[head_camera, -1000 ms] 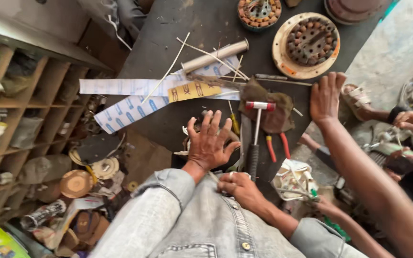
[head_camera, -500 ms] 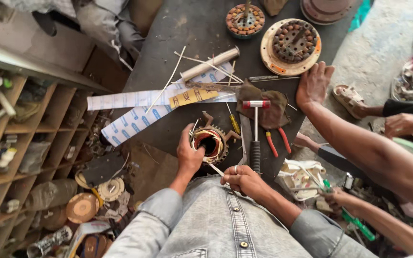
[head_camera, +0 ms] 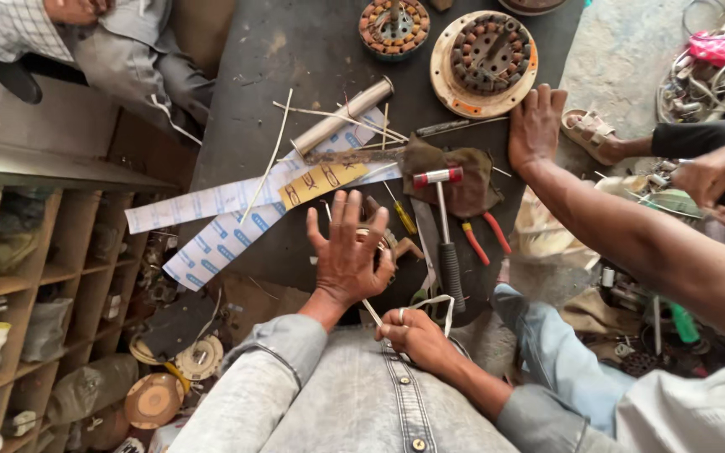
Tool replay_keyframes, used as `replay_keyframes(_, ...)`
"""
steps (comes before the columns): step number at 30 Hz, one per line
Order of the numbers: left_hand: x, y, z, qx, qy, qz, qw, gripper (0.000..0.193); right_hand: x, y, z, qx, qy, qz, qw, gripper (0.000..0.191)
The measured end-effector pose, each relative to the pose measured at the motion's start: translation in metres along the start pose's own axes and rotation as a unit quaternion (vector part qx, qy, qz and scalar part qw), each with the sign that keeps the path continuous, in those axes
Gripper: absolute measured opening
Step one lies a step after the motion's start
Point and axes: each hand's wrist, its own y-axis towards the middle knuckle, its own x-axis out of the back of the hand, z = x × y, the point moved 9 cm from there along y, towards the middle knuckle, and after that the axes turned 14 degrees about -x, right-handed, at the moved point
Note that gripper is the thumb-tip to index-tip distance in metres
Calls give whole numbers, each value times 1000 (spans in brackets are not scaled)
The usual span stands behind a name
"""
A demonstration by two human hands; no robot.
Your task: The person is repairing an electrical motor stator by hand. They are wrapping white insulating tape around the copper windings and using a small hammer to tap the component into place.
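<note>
- Splayed flat, left hand presses open-fingered on the small stator, mostly hidden beneath it at the dark table near edge.
- Right hand pinches a pale thin strip, looping whitish.
- One hammer: red-white head, black ribbed grip.
- Two round wound stators at the far edge; one sits in an orange rim.
- Another person's hand rests flat at the table's right edge.

My left hand is spread flat, fingers splayed, palm down, wrist bent up from my denim sleeve. My right hand sits closer to my chest, fingers curled in a pinch, ring showing.
</note>
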Motion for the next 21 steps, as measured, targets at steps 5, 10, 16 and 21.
replay_keyframes(5,-14,4,-9,-47,-11,29,998,66,-2,2,-6,3,-22,1,1000,17)
replay_keyframes(10,-23,5,-5,-18,-39,56,998,72,1,-1,4,10,-23,16,1000,20)
replay_keyframes(16,-27,6,-2,-16,-29,76,997,73,7,-9,15,87,-108,-21,990,21)
replay_keyframes(21,-20,11,-4,-30,-13,59,998,71,3,-11,17,143,-165,-47,975,23)
